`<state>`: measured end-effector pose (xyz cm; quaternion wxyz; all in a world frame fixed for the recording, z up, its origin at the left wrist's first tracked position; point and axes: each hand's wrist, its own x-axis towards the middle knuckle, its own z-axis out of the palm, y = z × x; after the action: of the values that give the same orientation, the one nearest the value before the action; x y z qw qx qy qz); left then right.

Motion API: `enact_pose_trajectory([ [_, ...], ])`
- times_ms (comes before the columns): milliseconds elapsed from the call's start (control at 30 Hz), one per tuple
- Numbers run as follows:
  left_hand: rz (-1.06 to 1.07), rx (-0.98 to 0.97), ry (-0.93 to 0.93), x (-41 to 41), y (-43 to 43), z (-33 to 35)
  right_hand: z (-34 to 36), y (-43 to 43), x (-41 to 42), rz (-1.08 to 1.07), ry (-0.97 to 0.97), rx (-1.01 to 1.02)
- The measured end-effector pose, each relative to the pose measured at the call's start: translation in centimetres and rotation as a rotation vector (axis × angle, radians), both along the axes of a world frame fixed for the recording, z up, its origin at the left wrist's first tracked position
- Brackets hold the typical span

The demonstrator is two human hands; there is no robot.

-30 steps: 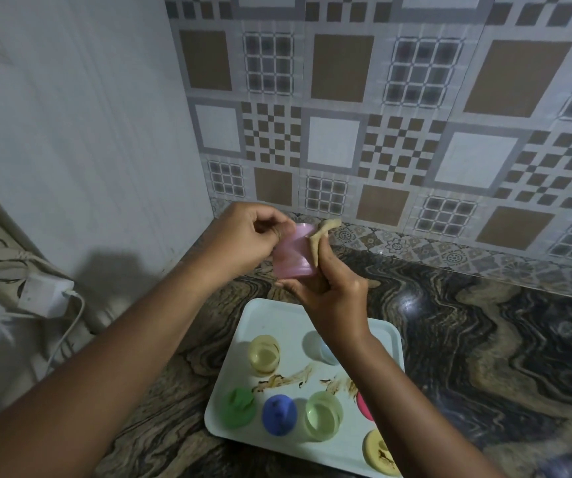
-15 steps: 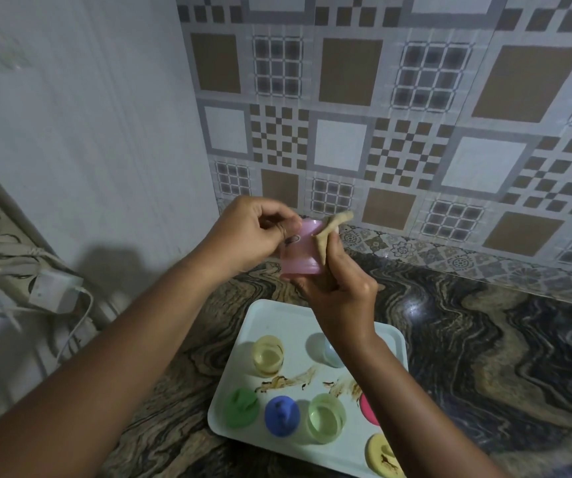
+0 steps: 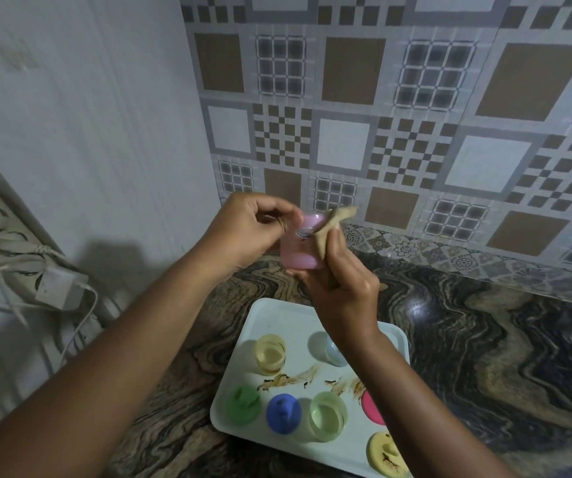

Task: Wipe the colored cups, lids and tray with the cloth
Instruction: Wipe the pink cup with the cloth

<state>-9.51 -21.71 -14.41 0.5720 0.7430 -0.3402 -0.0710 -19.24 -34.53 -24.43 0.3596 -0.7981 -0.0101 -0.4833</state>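
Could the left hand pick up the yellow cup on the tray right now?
Probably not yet. The left hand is busy gripping the pink cup. The yellow cup itself stands uncovered on the tray, with nothing in the way.

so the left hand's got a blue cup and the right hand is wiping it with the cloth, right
Not quite: the left hand holds a pink cup, not a blue one. The head view shows it, with the right hand holding the cloth against it.
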Motion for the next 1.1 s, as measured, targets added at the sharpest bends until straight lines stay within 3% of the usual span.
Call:
enact_pose_trajectory([
  [133, 0.003, 0.038, -0.093, -0.7, -0.1, 0.0, 0.4, 0.1, -0.3, 0.044, 0.011, -0.008],
  [267, 0.030, -0.028, -0.013, -0.7, 0.6, 0.0, 1.2, -0.1, -1.0, 0.176, 0.068, 0.265],
  [433, 0.006, -0.094, 0.104, -0.4, 0.9, 0.0, 1.8, -0.6, -1.3, 0.338, 0.167, 0.290],
  [600, -0.060, -0.087, 0.207, -0.2, 1.1, -0.9, 1.2, -0.7, -1.1, 0.250, 0.163, 0.274],
  [767, -0.056, -0.127, 0.272, -0.4, 1.1, -0.7, 0.4, -1.1, -0.5, 0.065, 0.193, 0.011],
  [1000, -0.079, -0.059, 0.221, 0.0, 1.5, -0.7, 0.2, -0.5, -0.8, 0.091, 0.180, 0.196],
  [1100, -0.076, -0.051, 0.193, 0.1, 1.7, -1.0, 0.1, -0.6, -0.7, 0.100, 0.164, 0.184],
])
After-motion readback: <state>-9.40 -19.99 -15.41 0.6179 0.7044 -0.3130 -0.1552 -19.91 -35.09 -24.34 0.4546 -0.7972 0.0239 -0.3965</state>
